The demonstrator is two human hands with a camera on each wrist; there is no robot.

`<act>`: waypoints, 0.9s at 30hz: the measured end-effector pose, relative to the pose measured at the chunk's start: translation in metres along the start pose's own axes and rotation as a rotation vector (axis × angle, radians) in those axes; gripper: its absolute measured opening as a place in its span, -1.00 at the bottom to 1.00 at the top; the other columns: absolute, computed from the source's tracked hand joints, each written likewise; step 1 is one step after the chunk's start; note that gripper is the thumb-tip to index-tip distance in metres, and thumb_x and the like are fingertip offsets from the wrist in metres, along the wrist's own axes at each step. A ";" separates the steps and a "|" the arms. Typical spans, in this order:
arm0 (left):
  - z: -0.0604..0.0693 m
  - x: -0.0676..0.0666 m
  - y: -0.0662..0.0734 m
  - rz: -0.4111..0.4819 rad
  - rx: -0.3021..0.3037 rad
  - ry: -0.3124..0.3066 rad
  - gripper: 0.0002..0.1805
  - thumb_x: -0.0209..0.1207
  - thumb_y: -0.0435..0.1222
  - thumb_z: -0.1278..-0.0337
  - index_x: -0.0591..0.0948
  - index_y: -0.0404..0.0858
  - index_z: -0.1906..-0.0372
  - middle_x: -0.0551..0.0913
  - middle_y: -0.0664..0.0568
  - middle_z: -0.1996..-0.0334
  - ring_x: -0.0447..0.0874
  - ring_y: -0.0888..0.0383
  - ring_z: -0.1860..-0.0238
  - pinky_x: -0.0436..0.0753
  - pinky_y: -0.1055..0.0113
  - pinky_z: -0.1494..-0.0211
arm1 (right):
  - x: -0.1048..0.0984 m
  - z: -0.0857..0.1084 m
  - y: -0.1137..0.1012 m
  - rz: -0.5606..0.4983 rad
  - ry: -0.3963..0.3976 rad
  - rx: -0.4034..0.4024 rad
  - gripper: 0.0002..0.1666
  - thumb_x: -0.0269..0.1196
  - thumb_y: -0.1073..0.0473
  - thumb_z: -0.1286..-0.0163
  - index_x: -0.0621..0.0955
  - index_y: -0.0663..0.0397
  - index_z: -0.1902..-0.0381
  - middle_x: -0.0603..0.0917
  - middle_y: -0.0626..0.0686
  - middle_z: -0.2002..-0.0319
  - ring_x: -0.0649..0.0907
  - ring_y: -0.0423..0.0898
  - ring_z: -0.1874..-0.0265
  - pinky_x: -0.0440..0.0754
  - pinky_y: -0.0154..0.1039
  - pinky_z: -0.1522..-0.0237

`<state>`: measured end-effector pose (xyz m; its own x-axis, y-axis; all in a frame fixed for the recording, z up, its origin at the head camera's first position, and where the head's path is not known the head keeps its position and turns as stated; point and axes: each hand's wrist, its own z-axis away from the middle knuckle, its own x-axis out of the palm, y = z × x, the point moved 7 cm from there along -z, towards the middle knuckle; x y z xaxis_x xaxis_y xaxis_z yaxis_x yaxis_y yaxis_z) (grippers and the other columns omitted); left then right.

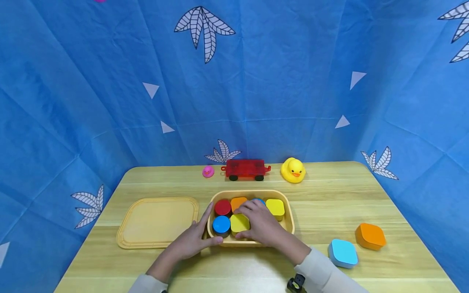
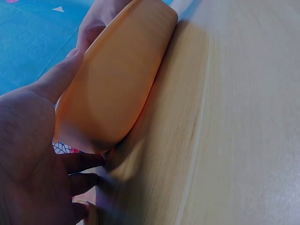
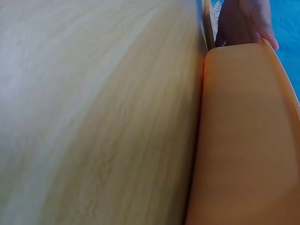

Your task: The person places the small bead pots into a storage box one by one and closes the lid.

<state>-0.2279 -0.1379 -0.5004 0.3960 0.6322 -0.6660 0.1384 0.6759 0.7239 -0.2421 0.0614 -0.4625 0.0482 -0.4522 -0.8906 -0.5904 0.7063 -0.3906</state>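
Observation:
A tan open-topped box point(image 1: 292, 221) holds several blocks. Inside are a red round block point(image 1: 222, 207), a blue round block point(image 1: 221, 224), an orange block point(image 1: 238, 202) and a yellow rounded-square block point(image 1: 275, 207). My right hand point(image 1: 264, 224) reaches in from the right. Its thumb and fingers pinch the front yellow block point(image 1: 239, 223), and the hand partly covers another blue block point(image 1: 260, 200). Around the box's front left corner, my left hand point(image 1: 192, 241) holds on, its thumb at the front rim and fingers along the left end. In the left wrist view the box wall point(image 2: 115, 75) lies against that thumb.
Left of the box lies a flat tan lid point(image 1: 157, 223). At the right sit a light-blue block point(image 1: 343, 253) and an orange block point(image 1: 371, 236). Along the back stand a small pink duck point(image 1: 208, 171), a red toy wagon point(image 1: 244, 168) and a yellow duck point(image 1: 293, 170) before a blue curtain point(image 1: 293, 81).

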 end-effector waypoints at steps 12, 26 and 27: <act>0.000 0.001 -0.002 0.000 -0.007 -0.004 0.18 0.31 0.23 -0.22 -0.23 0.20 -0.69 0.21 -0.19 -0.59 0.25 -0.47 -0.47 -0.01 -0.37 -0.57 | -0.010 0.002 -0.001 -0.068 0.104 0.002 -0.24 0.59 -0.17 -0.11 0.66 -0.01 -0.21 0.64 -0.02 -0.08 0.52 0.02 -0.15 0.56 0.03 -0.23; -0.002 0.000 -0.002 0.008 -0.018 -0.005 0.20 0.31 0.26 -0.19 -0.23 0.22 -0.69 0.12 -0.17 -0.63 0.27 -0.43 -0.48 -0.10 -0.32 -0.60 | -0.050 0.032 0.022 -0.299 0.212 0.159 -0.18 0.53 -0.01 -0.25 0.48 -0.17 -0.44 0.65 0.00 -0.09 0.54 0.02 -0.24 0.57 0.18 -0.27; -0.002 0.000 -0.002 0.011 -0.016 -0.005 0.19 0.31 0.25 -0.19 -0.23 0.22 -0.69 0.12 -0.17 -0.63 0.27 -0.42 -0.48 -0.12 -0.32 -0.60 | -0.054 0.037 0.025 -0.298 0.223 0.160 -0.17 0.53 -0.01 -0.26 0.46 -0.17 -0.45 0.65 0.00 -0.09 0.54 0.04 -0.24 0.56 0.20 -0.27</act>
<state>-0.2298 -0.1386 -0.5022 0.4023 0.6375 -0.6571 0.1196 0.6750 0.7280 -0.2302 0.1237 -0.4331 0.0117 -0.7447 -0.6673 -0.4436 0.5943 -0.6709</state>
